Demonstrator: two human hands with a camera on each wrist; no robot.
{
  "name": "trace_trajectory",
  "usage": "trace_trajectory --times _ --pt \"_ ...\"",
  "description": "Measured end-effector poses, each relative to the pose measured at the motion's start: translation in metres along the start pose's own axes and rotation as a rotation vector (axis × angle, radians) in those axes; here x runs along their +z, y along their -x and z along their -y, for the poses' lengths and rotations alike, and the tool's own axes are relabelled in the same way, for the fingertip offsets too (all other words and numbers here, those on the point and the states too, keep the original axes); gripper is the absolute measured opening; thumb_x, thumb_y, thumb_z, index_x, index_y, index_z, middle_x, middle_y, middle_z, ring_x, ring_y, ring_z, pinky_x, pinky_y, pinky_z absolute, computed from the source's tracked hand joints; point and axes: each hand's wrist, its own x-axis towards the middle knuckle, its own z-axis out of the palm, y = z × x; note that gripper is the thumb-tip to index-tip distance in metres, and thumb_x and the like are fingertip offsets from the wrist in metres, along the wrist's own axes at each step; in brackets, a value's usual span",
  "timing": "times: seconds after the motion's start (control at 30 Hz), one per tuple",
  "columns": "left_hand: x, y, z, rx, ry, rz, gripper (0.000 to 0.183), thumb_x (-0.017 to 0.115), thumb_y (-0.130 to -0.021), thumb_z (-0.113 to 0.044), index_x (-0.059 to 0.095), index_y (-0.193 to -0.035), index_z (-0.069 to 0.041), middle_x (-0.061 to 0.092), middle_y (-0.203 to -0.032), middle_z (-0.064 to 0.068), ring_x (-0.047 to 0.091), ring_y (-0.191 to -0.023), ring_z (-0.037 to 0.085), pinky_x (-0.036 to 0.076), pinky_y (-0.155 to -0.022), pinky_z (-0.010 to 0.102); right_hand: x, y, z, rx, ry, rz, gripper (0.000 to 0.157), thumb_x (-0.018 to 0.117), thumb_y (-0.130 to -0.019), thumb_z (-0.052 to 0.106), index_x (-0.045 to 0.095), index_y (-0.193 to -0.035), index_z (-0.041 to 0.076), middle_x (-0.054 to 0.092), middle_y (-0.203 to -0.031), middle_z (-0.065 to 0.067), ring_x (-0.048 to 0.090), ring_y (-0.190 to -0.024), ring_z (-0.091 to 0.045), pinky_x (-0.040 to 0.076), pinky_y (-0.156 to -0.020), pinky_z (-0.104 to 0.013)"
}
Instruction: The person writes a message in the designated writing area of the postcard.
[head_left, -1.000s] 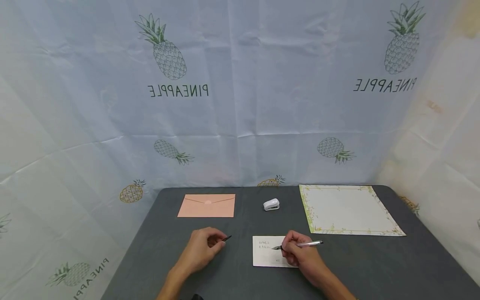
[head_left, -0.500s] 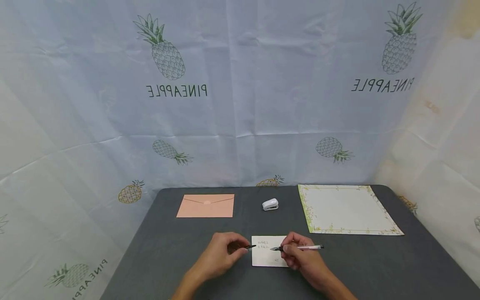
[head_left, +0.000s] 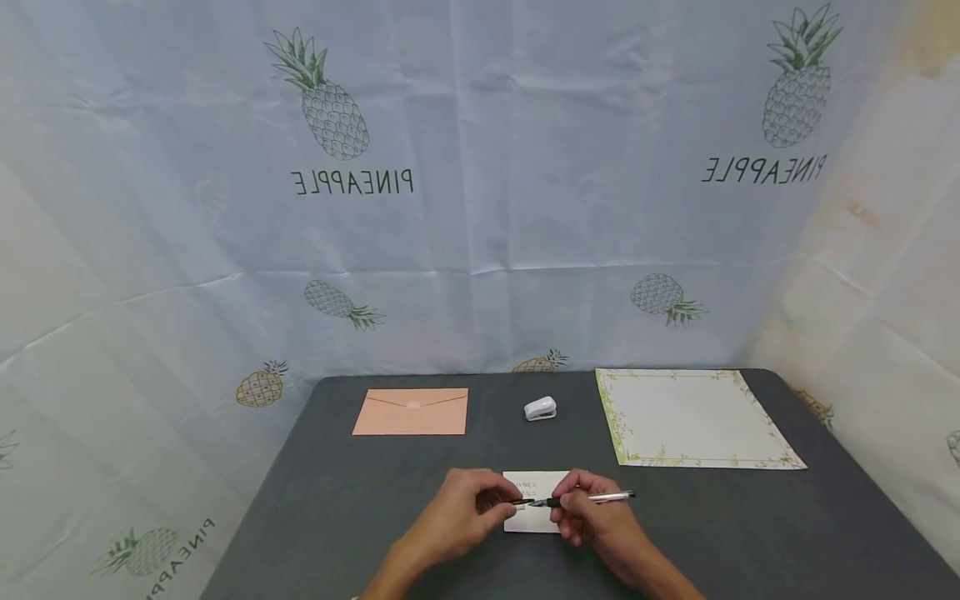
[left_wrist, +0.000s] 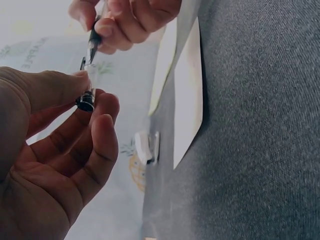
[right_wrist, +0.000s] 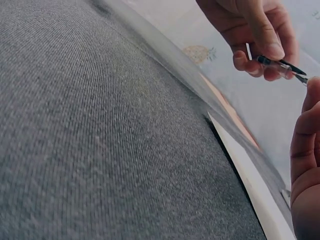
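Note:
Above a small white card (head_left: 523, 523) with handwriting, both hands meet in the head view. My left hand (head_left: 467, 512) pinches a clear pen cap with a black end (left_wrist: 86, 103) between thumb and fingers. My right hand (head_left: 600, 512) grips a pen (head_left: 611, 497) with a clear barrel and dark grip section. In the left wrist view, the pen's tip is right at the cap's mouth, the two roughly in line. The right hand covers the card's right part.
A pink envelope (head_left: 411, 415) lies at the back left of the dark table (head_left: 337, 500). Behind the card sits a small white stapler (head_left: 540, 408). At the back right is a large white sheet with a floral border (head_left: 693, 421). A pineapple-print curtain (head_left: 480, 217) hangs behind.
My left hand has moved right with the pen cap, from beside the card to over it. The right hand has shifted slightly left, bringing the pen tip to the cap.

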Motion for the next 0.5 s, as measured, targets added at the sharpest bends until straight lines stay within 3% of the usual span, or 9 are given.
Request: trace_trajectory --times 0.07,0.17,0.27,0.37,0.5 --pt "0.0011 -0.0008 -0.0002 0.003 -0.002 -0.001 0.014 0.082 -0.095 -0.003 0.084 -0.106 -0.012 0.079 -0.097 -0.01 0.066 -0.081 -0.005 0.06 -0.073 0.02 0.0014 -0.0004 0.0001 -0.004 0.001 0.003 0.008 0.051 -0.107 0.0 0.055 -0.108 -0.008 0.077 -0.088 0.002 0.066 -0.067 -0.005 0.052 -0.058 -0.017" --pt "0.0019 -0.0016 -0.0008 0.005 0.0 0.0 0.015 0.083 -0.095 -0.003 0.084 -0.105 -0.013 0.079 -0.097 -0.011 0.066 -0.08 -0.005 0.06 -0.072 0.02 0.0027 -0.0006 0.0 -0.002 0.0 0.007 0.021 0.051 -0.107 0.0 0.044 -0.113 -0.019 0.076 -0.089 0.001 0.066 -0.068 -0.005 0.053 -0.059 -0.017" --pt "0.0028 -0.0022 -0.0016 0.015 -0.002 0.002 0.015 0.083 -0.095 -0.003 0.084 -0.106 -0.014 0.079 -0.097 -0.012 0.066 -0.08 -0.005 0.06 -0.072 0.02 0.0039 -0.0003 -0.0003 -0.003 -0.009 0.012 0.012 0.051 -0.107 0.0 0.052 -0.11 -0.012 0.077 -0.089 0.002 0.066 -0.068 -0.005 0.053 -0.06 -0.017" --pt "0.0038 -0.0029 -0.003 0.016 0.002 0.004 0.014 0.083 -0.095 -0.004 0.084 -0.106 -0.014 0.079 -0.097 -0.011 0.066 -0.08 -0.005 0.06 -0.072 0.02 0.0058 -0.0003 -0.0004 -0.008 -0.001 0.012 0.012 0.053 -0.107 -0.001 0.056 -0.111 -0.012 0.077 -0.09 0.002 0.066 -0.069 -0.005 0.054 -0.06 -0.018" --pt "0.0055 -0.0039 -0.0047 0.015 0.011 0.006 0.012 0.083 -0.096 -0.006 0.084 -0.105 -0.014 0.08 -0.097 -0.007 0.066 -0.08 -0.005 0.06 -0.072 0.02 0.0079 -0.0016 -0.0017 0.003 0.026 -0.002 0.03 0.056 -0.107 0.0 0.047 -0.119 -0.026 0.078 -0.09 0.002 0.066 -0.069 -0.005 0.054 -0.059 -0.017"
